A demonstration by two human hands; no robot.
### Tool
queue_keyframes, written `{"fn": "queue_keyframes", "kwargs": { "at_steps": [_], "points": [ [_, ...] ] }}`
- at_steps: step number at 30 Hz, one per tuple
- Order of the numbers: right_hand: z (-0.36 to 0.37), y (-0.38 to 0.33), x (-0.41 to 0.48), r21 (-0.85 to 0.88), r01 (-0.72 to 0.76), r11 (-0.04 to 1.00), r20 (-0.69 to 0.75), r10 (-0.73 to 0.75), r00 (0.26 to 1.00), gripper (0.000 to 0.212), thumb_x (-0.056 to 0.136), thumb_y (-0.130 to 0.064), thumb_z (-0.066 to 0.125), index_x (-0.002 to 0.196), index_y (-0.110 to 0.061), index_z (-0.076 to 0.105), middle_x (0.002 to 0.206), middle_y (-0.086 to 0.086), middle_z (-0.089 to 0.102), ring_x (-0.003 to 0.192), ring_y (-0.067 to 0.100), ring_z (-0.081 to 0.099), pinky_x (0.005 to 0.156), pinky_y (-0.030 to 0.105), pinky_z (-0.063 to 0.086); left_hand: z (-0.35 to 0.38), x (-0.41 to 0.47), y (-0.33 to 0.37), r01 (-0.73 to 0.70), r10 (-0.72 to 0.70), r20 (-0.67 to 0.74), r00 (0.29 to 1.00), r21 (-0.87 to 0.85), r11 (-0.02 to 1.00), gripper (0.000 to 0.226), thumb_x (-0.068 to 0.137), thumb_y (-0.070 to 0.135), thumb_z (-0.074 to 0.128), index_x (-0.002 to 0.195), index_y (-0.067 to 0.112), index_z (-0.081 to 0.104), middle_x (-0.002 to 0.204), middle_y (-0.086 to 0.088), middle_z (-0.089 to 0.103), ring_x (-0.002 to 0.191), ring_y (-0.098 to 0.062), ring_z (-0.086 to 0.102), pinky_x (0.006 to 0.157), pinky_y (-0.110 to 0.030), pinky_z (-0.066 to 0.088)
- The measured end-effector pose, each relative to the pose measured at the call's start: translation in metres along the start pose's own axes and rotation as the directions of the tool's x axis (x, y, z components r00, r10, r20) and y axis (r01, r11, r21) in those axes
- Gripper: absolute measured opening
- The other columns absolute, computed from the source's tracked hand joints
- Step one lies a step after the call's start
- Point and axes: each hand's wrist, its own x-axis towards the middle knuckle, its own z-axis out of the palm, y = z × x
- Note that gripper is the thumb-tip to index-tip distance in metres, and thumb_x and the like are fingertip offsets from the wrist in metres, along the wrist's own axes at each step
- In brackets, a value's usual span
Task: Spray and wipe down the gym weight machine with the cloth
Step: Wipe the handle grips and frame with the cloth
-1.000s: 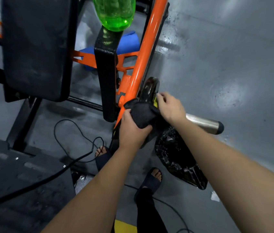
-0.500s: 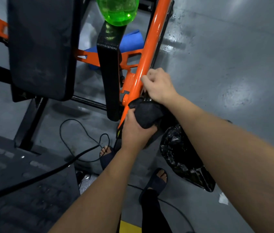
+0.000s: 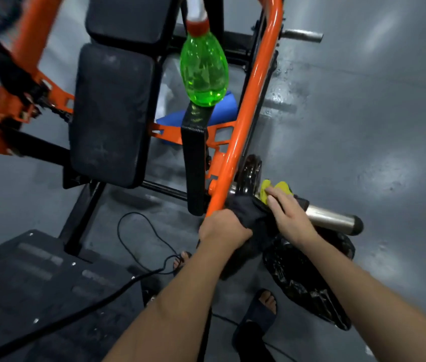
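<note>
Dark cloth (image 3: 248, 211) bunched inside left hand (image 3: 223, 229), grip clamped round it; right hand (image 3: 291, 218), fingers straight, presses yellow rag (image 3: 276, 188).

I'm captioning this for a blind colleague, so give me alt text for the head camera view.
A person's left hand grips a dark cloth at the foot of the orange machine frame, while the right hand rests on a yellow cloth by the steel weight peg. A green spray bottle stands on the machine above.
</note>
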Motion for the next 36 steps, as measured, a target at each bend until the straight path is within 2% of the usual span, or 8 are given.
{"fn": "queue_keyframes", "kwargs": {
  "at_steps": [4,7,10,14,19,24,30,36],
  "points": [
    [-0.036,-0.034,-0.033,0.208,-0.088,0.974,0.12,0.064,0.991,0.016,0.103,-0.043,0.054,0.1,-0.042,0.07,0.116,-0.025,0.066,0.124,0.002,0.055,0.101,0.015,0.034,-0.049,-0.044,0.03,-0.125,0.126,0.001,0.992,-0.105,0.987,0.032,0.087,0.046,0.066,0.092,0.014,0.067,0.107,-0.011,0.071,0.101,-0.032,0.067,0.08,-0.034,0.053],
    [-0.066,-0.072,-0.045,0.381,-0.118,0.917,0.196,0.045,0.979,0.052,0.085,-0.069,0.051,0.106,-0.028,0.077,0.108,-0.01,0.077,0.105,0.007,0.07,0.097,0.031,0.052,-0.083,-0.061,0.065,-0.38,0.323,-0.215,0.922,-0.329,0.865,0.025,0.086,0.038,0.071,0.073,0.017,0.064,0.087,-0.006,0.074,0.088,-0.022,0.069,0.076,-0.037,0.055],
    [-0.101,-0.084,-0.044,0.625,-0.02,0.78,0.084,-0.042,0.996,0.078,0.076,-0.077,0.064,0.124,-0.016,0.069,0.117,0.003,0.076,0.11,0.018,0.071,0.097,0.039,0.055,-0.094,-0.062,0.1,-0.466,0.415,-0.286,0.864,-0.768,0.439,0.009,0.086,0.01,0.074,0.095,0.01,0.072,0.091,-0.007,0.076,0.084,-0.013,0.07,0.08,-0.03,0.058],
    [-0.137,-0.078,-0.037,0.367,0.162,0.916,-0.196,-0.094,0.976,0.048,0.086,-0.068,0.066,0.112,-0.028,0.072,0.11,-0.006,0.076,0.109,0.014,0.069,0.1,0.042,0.054,-0.086,-0.038,0.127,0.014,0.51,-0.025,0.86,-0.997,-0.073,0.034,0.086,0.021,0.056,0.111,0.002,0.069,0.107,-0.017,0.068,0.102,-0.029,0.064,0.103,-0.042,0.049],
    [-0.152,-0.046,-0.039,-0.047,0.088,0.995,-0.391,-0.1,0.915,0.018,0.093,-0.025,0.065,0.105,-0.038,0.061,0.098,-0.005,0.071,0.099,0.022,0.064,0.084,0.04,0.05,-0.064,-0.006,0.135,-0.325,0.196,-0.263,0.945,-0.83,0.453,0.016,0.083,0.007,0.065,0.095,0.016,0.062,0.094,-0.005,0.071,0.091,-0.022,0.067,0.077,-0.033,0.056],
    [-0.163,-0.036,-0.043,-0.022,0.016,1.0,-0.521,-0.025,0.853,0.023,0.088,-0.013,0.066,0.098,-0.027,0.052,0.102,0.004,0.064,0.098,0.03,0.059,0.072,0.033,0.034,-0.054,-0.008,0.134,-0.548,0.25,-0.516,0.819,-0.576,0.606,0.024,0.072,0.032,0.074,0.091,0.02,0.063,0.084,0.004,0.071,0.082,-0.015,0.068,0.077,-0.036,0.055],
    [-0.176,-0.049,-0.035,-0.021,-0.03,0.999,-0.448,0.017,0.894,0.007,0.088,-0.029,0.068,0.094,-0.031,0.067,0.079,-0.005,0.067,0.084,0.024,0.062,0.068,0.033,0.042,-0.043,-0.001,0.15,-0.471,0.152,-0.49,0.858,-0.634,0.613,0.024,0.084,0.018,0.061,0.104,0.018,0.048,0.086,0.004,0.062,0.093,-0.028,0.065,0.077,-0.035,0.047],
    [-0.156,-0.055,-0.042,-0.011,0.212,0.977,-0.497,-0.189,0.847,0.04,0.086,-0.019,0.052,0.12,-0.031,0.069,0.093,0.001,0.074,0.087,0.023,0.065,0.078,0.032,0.052,-0.022,-0.026,0.167,-0.647,0.186,-0.62,0.762,-0.733,0.21,0.071,0.081,-0.022,0.042,0.135,0.024,0.04,0.107,0.009,0.064,0.099,0.005,0.064,0.091,-0.016,0.048]
  ]
}}
